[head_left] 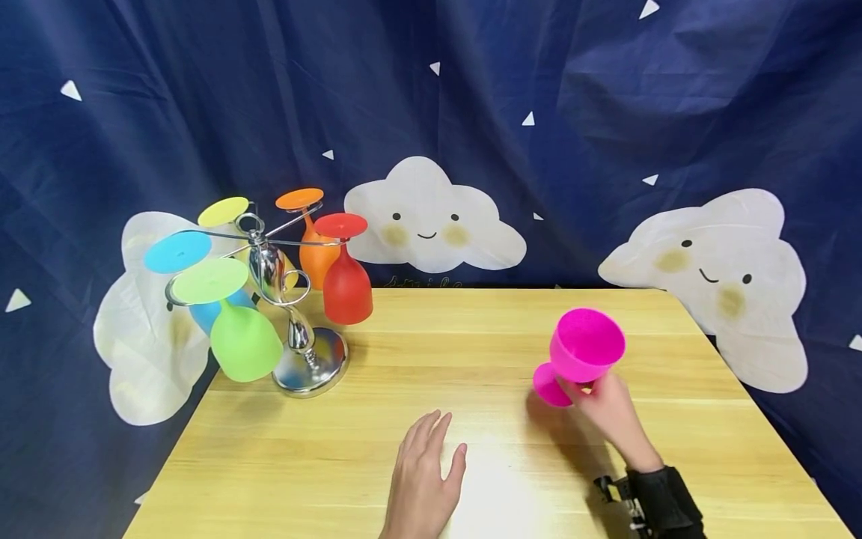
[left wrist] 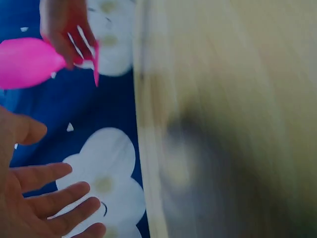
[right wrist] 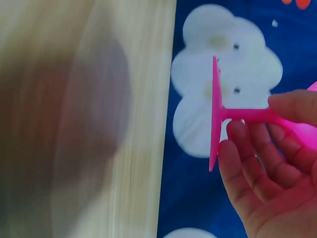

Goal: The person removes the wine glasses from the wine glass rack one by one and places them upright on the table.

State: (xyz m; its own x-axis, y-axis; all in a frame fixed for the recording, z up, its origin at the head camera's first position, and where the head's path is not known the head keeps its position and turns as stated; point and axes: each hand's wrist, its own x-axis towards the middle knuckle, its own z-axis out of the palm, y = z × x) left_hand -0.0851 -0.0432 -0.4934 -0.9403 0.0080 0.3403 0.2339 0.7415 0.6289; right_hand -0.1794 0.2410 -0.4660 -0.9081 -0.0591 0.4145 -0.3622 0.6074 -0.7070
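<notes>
My right hand (head_left: 609, 412) grips a pink goblet (head_left: 584, 346) by its stem, and the bowl tilts with its mouth toward the head camera. In the right wrist view the thumb and fingers pinch the stem (right wrist: 245, 115) close below the bowl, and the flat foot (right wrist: 215, 114) stands clear of the palm. A shadow falls on the table below the goblet. Nothing is in my left hand (head_left: 424, 475), which hovers over the front middle of the table with fingers spread. The left wrist view shows that hand's fingers (left wrist: 59, 201) extended, with the pink goblet (left wrist: 29, 63) beyond.
On the left of the wooden table (head_left: 444, 359) stands a chrome rack (head_left: 311, 367). Upside-down goblets hang from it: green (head_left: 245, 340), blue (head_left: 178, 252), yellow (head_left: 224, 212), orange (head_left: 316, 254) and red (head_left: 347, 288). Behind hangs a dark blue curtain (head_left: 471, 112) with smiling clouds.
</notes>
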